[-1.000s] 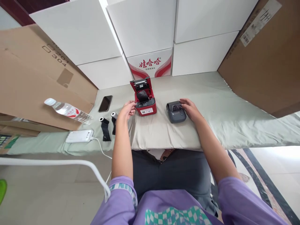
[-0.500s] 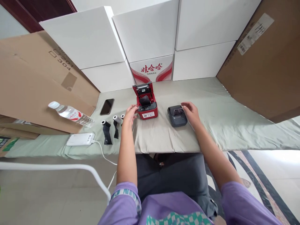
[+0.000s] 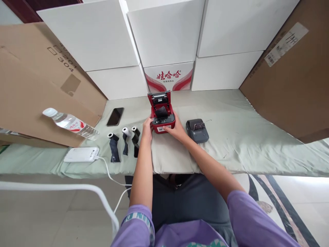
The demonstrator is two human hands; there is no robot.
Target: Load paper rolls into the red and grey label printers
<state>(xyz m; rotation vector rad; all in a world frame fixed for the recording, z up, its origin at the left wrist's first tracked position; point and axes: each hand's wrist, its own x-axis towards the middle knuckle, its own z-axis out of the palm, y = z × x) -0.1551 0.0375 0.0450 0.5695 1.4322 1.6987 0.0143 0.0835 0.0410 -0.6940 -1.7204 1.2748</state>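
Three black rolls [image 3: 124,143] lie left of my left hand [image 3: 147,127], whose curled fingers press the red printer's [image 3: 162,115] left side. The printer sits mid-table, lid up. My right hand [image 3: 175,129] grips its front-right corner; beside it lies a grey printer [image 3: 197,130].

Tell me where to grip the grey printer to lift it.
Probably grip the grey printer across its two short sides, coming from above. It lies flat and low on the cloth, lid shut, with free space on both sides; the right hand rests on the red printer beside it.
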